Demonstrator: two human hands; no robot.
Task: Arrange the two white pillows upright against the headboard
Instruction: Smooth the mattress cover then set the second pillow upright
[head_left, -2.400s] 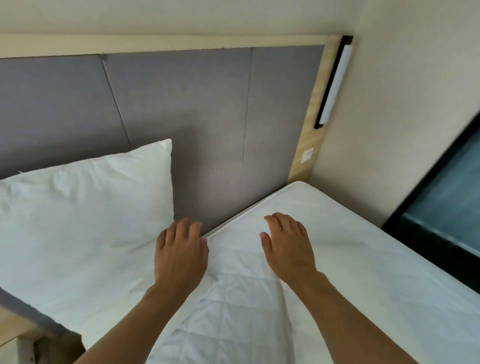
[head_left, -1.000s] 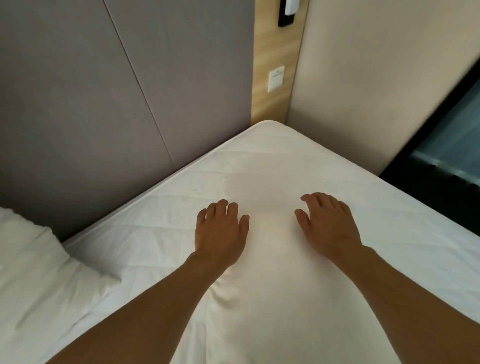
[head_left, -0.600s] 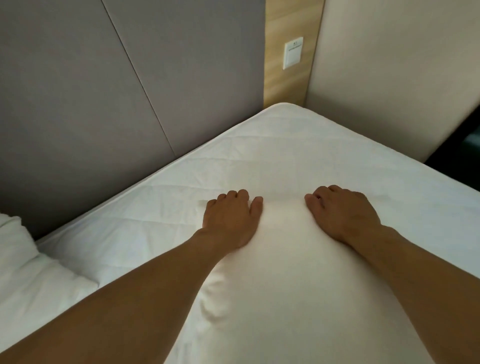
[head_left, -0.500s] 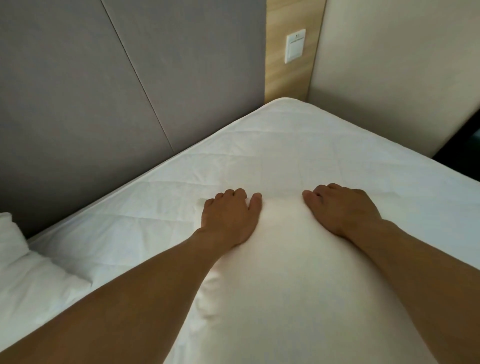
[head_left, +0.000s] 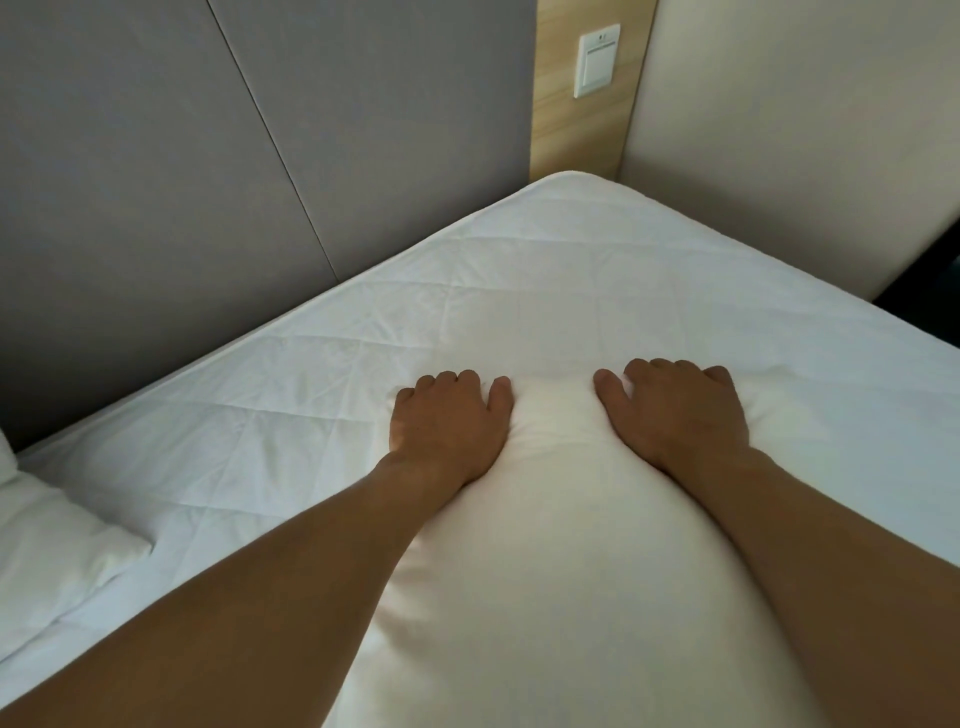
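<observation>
Both hands press a white pillow (head_left: 561, 561) that lies on the bed (head_left: 363, 332), short of the grey headboard (head_left: 156, 182). The left hand (head_left: 447, 431) and right hand (head_left: 675, 410) each lie palm down on the pillow's far edge, fingers curled over it, a loose grip on the pillow. A second white pillow (head_left: 47, 551) lies at the left, nearer the headboard. A white switch (head_left: 596, 60) sits on the wooden strip beside the headboard.
</observation>
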